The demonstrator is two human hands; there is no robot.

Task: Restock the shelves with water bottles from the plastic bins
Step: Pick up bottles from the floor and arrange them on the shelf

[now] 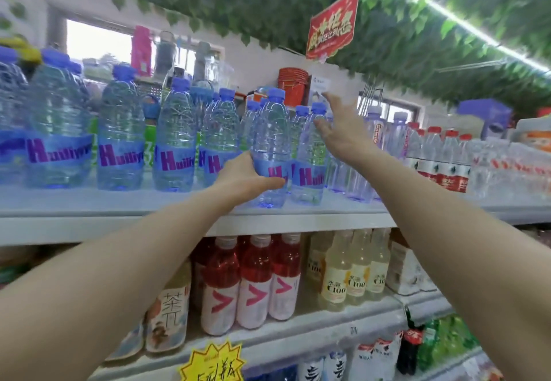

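A clear water bottle (272,130) with a blue cap and a blue-and-purple label stands at the front edge of the top shelf (119,219). My left hand (243,179) grips its lower half around the label. My right hand (343,130) is raised with fingers spread, its fingertips at the shoulder of the neighbouring water bottle (310,166) on the right. More bottles of the same brand line the shelf to the left, the larger bottles (119,136) further left. No plastic bin is in view.
Red-capped water bottles (441,157) and pale purple bottles (372,130) fill the shelf to the right. The shelf below holds red drinks (253,279) and yellow drinks (351,267). A red sign (332,24) hangs from the leaf-covered ceiling. Orange buckets (292,82) stand behind.
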